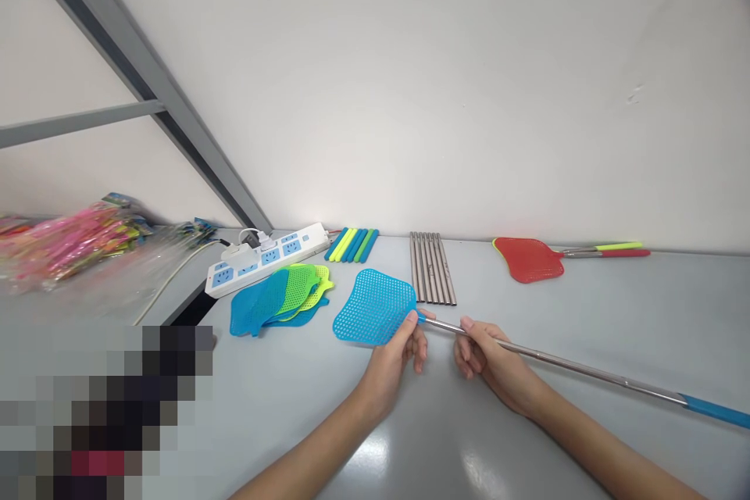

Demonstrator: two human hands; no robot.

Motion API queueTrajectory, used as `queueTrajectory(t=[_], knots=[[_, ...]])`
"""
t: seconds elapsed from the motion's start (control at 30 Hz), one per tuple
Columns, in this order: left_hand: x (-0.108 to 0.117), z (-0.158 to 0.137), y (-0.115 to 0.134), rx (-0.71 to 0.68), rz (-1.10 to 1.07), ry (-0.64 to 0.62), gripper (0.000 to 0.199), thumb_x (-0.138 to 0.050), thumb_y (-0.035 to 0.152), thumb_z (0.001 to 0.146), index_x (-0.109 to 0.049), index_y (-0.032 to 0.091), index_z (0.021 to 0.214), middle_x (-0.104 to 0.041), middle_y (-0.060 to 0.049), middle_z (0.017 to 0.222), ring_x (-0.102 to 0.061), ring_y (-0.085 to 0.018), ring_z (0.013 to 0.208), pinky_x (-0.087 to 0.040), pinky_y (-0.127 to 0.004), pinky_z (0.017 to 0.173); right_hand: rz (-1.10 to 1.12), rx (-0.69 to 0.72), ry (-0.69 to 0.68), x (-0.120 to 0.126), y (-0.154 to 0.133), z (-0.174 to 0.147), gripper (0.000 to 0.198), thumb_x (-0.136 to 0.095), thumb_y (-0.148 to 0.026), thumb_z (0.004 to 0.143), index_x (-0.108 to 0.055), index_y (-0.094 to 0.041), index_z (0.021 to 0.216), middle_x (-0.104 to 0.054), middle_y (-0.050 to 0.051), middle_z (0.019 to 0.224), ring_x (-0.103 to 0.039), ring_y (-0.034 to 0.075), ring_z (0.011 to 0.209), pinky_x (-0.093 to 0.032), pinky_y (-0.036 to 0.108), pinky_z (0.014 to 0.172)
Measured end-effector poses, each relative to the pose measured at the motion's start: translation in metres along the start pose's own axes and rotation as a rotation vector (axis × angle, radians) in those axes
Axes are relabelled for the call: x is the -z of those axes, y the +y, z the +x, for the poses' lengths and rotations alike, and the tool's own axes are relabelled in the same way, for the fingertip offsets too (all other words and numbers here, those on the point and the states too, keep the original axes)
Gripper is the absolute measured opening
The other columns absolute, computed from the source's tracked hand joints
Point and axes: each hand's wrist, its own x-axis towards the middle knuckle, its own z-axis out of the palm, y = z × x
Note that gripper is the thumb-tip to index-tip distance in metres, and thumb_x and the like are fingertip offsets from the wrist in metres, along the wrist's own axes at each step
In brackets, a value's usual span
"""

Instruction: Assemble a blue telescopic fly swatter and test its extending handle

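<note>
Left hand [394, 363]: pinching blue flyswatter [375, 308] at neck [421, 318] | right hand [493, 360]: grasping its telescopic rod [586, 369] | left of flyswatter: mesh heads [282, 298], power strip [269, 257] | behind it: metal tubes [430, 269]

The swatter head [375, 308] is bright blue, patterned with small holes, its rod [586, 368] silver, its grip [718, 410] blue.

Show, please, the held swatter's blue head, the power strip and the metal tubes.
Blue head [375, 308]: head view, middle of mesh.
Power strip [269, 257]: head view, central socket panel.
Metal tubes [432, 269]: head view, mid-length.
</note>
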Motion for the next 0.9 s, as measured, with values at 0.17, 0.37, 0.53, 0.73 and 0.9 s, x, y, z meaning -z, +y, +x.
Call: queueTrajectory(t=[0.17,0.37,0.53,0.73,0.9], knots=[[0.001,0.002,-0.003,-0.074,0.166,-0.059,0.031,-0.035,0.038,0.082,-0.052,0.014,0.093,-0.046,0.003,0.053,-0.040,-0.008,0.047,-0.032,-0.022,0.052,-0.024,0.072,-0.007,0.002,0.005,0.000,0.046,-0.037,-0.042,0.080,-0.041,-0.017,0.042,-0.034,-0.004,0.037,-0.036,0.010,0.040,-0.025,0.025,0.046],[0.003,0.004,-0.005,-0.062,0.224,-0.152,0.033,-0.030,0.036,0.084,-0.048,0.014,0.100,-0.052,0.001,0.059,-0.043,-0.009,0.050,-0.034,-0.023,0.056,-0.012,0.086,-0.022,0.004,0.011,0.002,0.047,-0.035,-0.039,0.082,-0.038,-0.018,0.040,-0.033,-0.004,0.035,-0.037,0.010,0.038,-0.025,0.025,0.046],[0.002,0.002,-0.004,-0.101,0.231,-0.167,0.033,-0.030,0.036,0.084,-0.047,0.015,0.103,-0.053,0.001,0.061,-0.044,-0.010,0.053,-0.035,-0.025,0.059,0.017,0.087,-0.031,0.005,0.010,0.003,0.047,-0.034,-0.037,0.083,-0.039,-0.017,0.040,-0.034,-0.004,0.035,-0.036,0.010,0.039,-0.024,0.026,0.045],[0.001,0.003,-0.005,-0.105,0.154,-0.140,0.033,-0.035,0.036,0.083,-0.048,0.016,0.106,-0.056,-0.004,0.081,-0.048,-0.011,0.064,-0.037,-0.028,0.067,0.026,0.073,-0.021,0.003,0.005,0.002,0.047,-0.034,-0.036,0.083,-0.040,-0.017,0.040,-0.035,-0.003,0.036,-0.037,0.010,0.040,-0.024,0.026,0.046],[-0.001,0.002,-0.006,-0.096,0.100,-0.098,0.032,-0.035,0.035,0.083,-0.051,0.017,0.103,-0.056,-0.004,0.080,-0.048,-0.011,0.065,-0.037,-0.027,0.068,0.004,0.065,-0.032,0.002,0.005,0.001,0.048,-0.033,-0.038,0.083,-0.043,-0.016,0.042,-0.038,-0.003,0.037,-0.038,0.010,0.040,-0.025,0.026,0.047]])
